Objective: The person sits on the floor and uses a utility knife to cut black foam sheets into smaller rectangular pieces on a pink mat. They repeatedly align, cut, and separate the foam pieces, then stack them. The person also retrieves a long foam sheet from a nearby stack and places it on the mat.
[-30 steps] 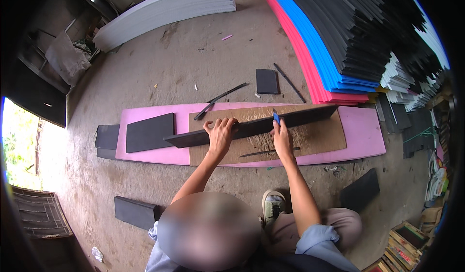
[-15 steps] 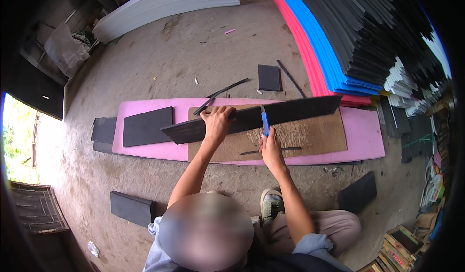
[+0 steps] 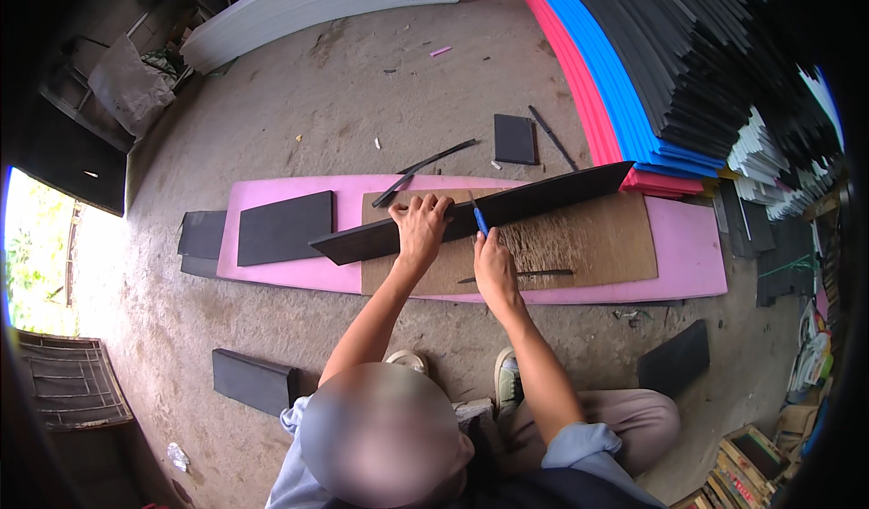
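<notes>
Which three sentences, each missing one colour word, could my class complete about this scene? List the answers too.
The knife in the right hand has a handle coloured ____.
The long panel touched by the left hand is ____.
The sheet under the brown board is ____.
Missing words: blue; black; pink.

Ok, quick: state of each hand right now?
Left hand: closed, holding the long black board.
Right hand: closed, holding the blue-handled knife.
</notes>
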Demonstrator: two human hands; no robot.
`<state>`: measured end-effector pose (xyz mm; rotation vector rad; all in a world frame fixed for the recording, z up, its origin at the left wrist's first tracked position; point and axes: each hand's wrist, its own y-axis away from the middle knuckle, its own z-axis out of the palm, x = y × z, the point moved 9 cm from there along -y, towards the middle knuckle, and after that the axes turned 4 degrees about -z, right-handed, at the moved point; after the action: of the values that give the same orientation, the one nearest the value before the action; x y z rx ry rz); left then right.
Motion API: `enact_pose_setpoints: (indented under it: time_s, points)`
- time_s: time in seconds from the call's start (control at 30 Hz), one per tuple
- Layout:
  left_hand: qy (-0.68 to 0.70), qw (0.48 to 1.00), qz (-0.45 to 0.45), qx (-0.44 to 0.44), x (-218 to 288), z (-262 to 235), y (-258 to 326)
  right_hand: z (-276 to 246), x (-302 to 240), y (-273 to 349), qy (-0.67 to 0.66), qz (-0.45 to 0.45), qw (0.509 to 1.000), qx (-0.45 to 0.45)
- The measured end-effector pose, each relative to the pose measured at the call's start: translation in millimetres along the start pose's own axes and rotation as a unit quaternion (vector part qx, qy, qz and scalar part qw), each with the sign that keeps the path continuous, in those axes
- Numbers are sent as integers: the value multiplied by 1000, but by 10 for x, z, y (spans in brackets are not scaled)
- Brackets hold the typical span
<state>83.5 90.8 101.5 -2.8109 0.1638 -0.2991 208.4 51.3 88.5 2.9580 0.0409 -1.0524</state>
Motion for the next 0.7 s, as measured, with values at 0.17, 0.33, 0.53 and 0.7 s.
enact_pose_setpoints:
  time_s: [0.17,0.33,0.53,0.7]
  points:
    - [4,1000,4,2,19,-13,-2,33,2,12,21,12,1000,17]
    - [5,1000,3,-4,2,-14,16,29,-33,21,44,22,999,2]
    - [13,1000,11,5,34,8,34,83,45,-96,74,23,997,-18]
    - [17,999,29,22,21,5,30,127,30,-183,83,16,996,-30]
